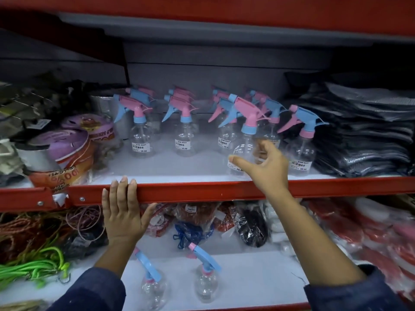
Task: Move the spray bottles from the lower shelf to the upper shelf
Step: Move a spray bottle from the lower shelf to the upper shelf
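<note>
Clear plastic spray bottle [243, 144] stands on upper shelf [179, 169]; right hand [265, 167] open, fingers beside it, contact unclear. Left hand [122, 212] grips red shelf edge [202, 190].

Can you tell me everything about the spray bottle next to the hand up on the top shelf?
That spray bottle stands upright near the front of the upper shelf. Its round body looks like clear plastic and seems empty. On top sits a pink sprayer head with a blue trigger, nozzle tip and collar. A white price sticker is low on its front, partly hidden. The right hand is open around it, thumb in front of the body; whether the skin touches it, I cannot tell. More bottles stand close behind.
</note>
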`<state>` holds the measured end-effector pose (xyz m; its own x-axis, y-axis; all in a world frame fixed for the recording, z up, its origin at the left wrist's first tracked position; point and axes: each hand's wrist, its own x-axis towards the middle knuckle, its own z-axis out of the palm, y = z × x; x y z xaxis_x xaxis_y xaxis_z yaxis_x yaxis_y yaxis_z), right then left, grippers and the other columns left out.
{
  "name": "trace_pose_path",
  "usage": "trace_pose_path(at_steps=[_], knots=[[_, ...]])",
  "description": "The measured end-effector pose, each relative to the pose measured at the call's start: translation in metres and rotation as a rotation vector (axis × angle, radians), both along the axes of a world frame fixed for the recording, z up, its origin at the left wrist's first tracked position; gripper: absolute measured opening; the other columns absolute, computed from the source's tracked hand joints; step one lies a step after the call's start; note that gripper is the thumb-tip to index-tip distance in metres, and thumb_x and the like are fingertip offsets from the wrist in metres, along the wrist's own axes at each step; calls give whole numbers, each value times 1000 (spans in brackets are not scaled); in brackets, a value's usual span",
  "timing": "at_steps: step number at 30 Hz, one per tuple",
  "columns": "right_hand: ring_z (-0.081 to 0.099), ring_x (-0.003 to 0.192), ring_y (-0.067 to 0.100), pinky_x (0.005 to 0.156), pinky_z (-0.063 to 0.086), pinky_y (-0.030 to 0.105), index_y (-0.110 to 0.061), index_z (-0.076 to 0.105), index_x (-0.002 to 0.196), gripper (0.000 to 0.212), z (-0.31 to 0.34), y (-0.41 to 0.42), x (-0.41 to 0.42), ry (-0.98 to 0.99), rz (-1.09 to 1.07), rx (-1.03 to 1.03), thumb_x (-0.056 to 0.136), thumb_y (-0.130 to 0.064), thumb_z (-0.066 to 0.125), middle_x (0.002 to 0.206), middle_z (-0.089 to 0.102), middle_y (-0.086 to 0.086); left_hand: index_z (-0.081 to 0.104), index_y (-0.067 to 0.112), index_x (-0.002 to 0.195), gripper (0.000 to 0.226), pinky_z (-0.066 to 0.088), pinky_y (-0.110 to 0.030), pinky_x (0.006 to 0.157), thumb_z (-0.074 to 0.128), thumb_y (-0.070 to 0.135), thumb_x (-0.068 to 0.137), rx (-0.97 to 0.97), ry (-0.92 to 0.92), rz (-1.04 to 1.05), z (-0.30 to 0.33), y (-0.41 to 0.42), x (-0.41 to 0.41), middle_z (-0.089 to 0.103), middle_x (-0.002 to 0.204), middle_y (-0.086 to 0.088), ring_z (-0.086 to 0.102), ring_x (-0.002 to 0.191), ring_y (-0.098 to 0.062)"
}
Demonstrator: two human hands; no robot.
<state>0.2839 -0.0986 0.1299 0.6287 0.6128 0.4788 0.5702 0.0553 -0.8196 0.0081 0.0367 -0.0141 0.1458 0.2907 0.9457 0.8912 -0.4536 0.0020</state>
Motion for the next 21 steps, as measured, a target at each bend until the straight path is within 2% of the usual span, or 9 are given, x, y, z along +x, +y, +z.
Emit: trace_pose_path(at_steps=[7,13,17,21], knots=[[59,103,22,84,51,39,-17,55,122,79,-4,22,5,-101,-8,-172,58,-55,82,115,63,4,25,6,141,68,4,-44,120,26,57,98,2,9,1,0,0,0,29,142,-18,3,148,-20],[59,106,27,82,51,38,-16,50,127,79,-1,23,2,-180,-12,-229,64,-56,77,123,62,8,25,6,142,67,4,-43,120,26,57,98,7,10,-1,1,0,0,28,143,-18,3,148,-20],[55,110,29,80,46,37,-16,42,131,90,0,21,-2,-207,-58,-244,61,-60,77,127,54,10,25,6,142,67,4,-44,120,26,57,98,3,10,-8,1,0,0,27,143,-17,3,148,-21],[54,107,27,76,43,33,-18,45,126,82,0,20,-8,-217,-116,-211,63,-60,76,125,51,8,26,5,142,67,5,-44,120,26,57,98,3,11,-12,1,0,0,29,143,-18,4,148,-21]])
